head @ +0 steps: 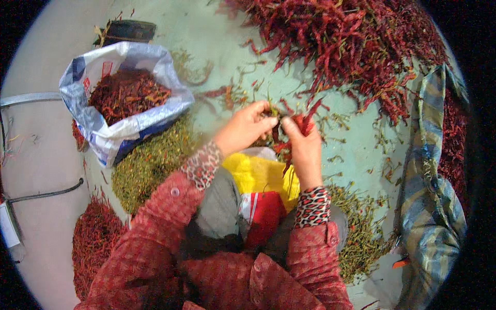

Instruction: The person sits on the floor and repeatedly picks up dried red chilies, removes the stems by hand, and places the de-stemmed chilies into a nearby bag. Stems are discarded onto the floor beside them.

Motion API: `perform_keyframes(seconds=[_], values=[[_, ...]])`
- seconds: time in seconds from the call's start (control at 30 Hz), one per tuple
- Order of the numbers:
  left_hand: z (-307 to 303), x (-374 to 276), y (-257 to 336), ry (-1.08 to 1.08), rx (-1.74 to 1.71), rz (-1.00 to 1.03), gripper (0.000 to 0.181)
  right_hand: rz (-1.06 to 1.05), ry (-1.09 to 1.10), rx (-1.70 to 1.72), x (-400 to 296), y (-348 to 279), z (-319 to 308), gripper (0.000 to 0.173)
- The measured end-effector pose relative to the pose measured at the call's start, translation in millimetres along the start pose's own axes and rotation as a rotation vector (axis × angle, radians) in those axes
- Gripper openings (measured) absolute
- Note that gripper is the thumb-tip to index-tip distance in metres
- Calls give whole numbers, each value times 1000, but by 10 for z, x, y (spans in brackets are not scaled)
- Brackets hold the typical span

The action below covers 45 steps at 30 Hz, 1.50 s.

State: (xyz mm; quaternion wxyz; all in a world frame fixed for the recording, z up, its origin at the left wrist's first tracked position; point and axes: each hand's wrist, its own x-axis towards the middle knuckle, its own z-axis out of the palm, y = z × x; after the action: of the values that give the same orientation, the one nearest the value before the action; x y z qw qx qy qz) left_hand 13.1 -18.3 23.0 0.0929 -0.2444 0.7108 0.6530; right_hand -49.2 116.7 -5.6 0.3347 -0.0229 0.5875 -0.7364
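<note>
Over my lap, both hands meet with their fingertips almost touching. My left hand pinches a greenish chilli stem between thumb and fingers. Several dried red chillies are gripped in my right hand, one pointing up past the fingers and others hanging below the thumb. Between my knees lies a yellow, red and white plastic sack, directly under the hands. The exact spot where fingers and stem meet is partly blurred and hidden.
A large heap of dried chillies covers the far right. At left stands an open white-and-blue sack holding chillies. Stem piles lie beside it and by my right knee. A striped sack edges the right; another chilli pile sits left.
</note>
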Motion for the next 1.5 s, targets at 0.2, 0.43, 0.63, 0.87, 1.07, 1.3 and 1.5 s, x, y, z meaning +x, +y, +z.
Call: perform_keyframes(seconds=[0.2,0.43,0.63,0.87,1.07,1.3,1.5], values=[[61,48,125,-24,-97,39,22,-28,-78,-96,-19,-19,-86,14],[54,126,135,213,602,387,18,-259,392,83,1,-203,-173,14],[139,29,247,119,580,316,18,-163,-48,-221,-61,-146,-119,21],[181,50,307,98,451,336,16,-180,-104,-196,-32,-52,-133,15],[321,211,432,257,706,707,14,-116,-18,-35,-46,-124,-141,14],[45,773,457,455,276,184,24,-189,85,56,-155,-277,-125,10],[513,1609,570,279,970,277,38,-36,275,427,15,-188,-261,12]])
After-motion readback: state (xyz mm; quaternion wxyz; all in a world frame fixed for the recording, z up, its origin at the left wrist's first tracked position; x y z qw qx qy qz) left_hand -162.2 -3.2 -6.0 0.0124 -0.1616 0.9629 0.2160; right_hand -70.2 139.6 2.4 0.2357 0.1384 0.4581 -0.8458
